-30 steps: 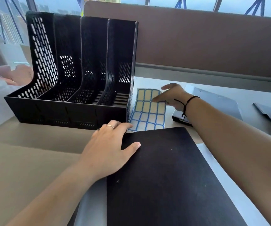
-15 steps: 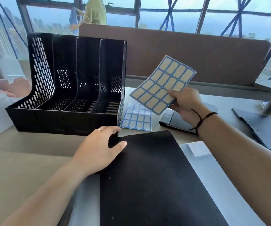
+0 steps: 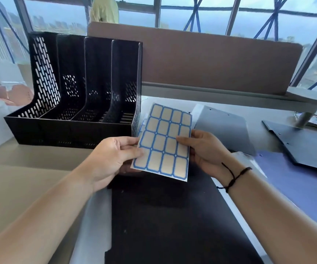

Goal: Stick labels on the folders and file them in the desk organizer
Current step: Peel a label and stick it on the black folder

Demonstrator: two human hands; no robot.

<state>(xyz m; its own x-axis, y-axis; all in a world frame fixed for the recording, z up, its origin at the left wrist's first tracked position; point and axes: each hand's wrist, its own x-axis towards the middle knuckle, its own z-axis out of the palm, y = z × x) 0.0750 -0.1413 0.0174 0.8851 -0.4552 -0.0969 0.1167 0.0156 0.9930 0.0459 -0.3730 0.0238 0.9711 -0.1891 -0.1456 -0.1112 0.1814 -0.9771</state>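
You've got the label sheet [image 3: 163, 141] up in both hands, held in the air just above the near end of the black folder [image 3: 172, 216] that lies flat on the table [image 3: 20, 178]. Your left hand [image 3: 110, 159] comes in from the lower left, forearm angled up toward the middle, back of the hand facing you. Its fingers [image 3: 129, 143] are curled onto the sheet's left edge, pinching it about halfway down. Your right hand [image 3: 205, 151] reaches in from the lower right with a black cord bracelet [image 3: 233, 177] on the wrist; the thumb lies across the front of the sheet at its right edge and the other fingers go behind it, so that side's pinched too. The sheet tilts a bit, top leaning away from you, showing a grid of tan labels with blue borders.

The black desk organizer [image 3: 81, 103] stands just behind and left of the sheet, four slots, nothing visible in them. A second label sheet [image 3: 142, 123] peeks out beside its right wall. A grey folder [image 3: 224, 128] lies behind your right hand, and another dark folder [image 3: 306, 145] sits further right.
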